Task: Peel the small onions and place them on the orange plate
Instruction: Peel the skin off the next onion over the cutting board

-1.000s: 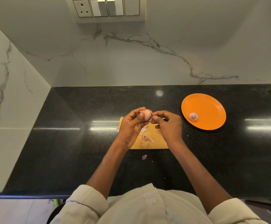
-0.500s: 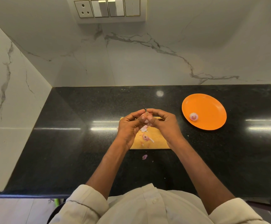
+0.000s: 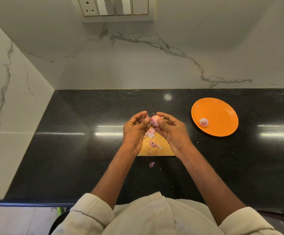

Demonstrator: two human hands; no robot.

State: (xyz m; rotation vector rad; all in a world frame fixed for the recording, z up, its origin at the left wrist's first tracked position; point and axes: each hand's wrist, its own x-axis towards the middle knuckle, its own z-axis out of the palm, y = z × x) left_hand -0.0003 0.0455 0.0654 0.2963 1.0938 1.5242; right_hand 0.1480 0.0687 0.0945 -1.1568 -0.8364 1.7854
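A small onion [image 3: 155,120] is pinched in the curled fingers of the right hand [image 3: 173,133], above the far edge of the cutting board [image 3: 161,146] near the counter [image 3: 87,150] middle. A strip of skin [image 3: 146,118] is pinched by the left hand [image 3: 134,131]. One peeled onion [image 3: 203,122] lies on the orange plate [image 3: 222,109], toward the counter's right end. A slip is judged likely if the smooth bulb is gripped loosely; it could roll off the front edge. Loose peel [image 3: 151,164] could be scattered further.
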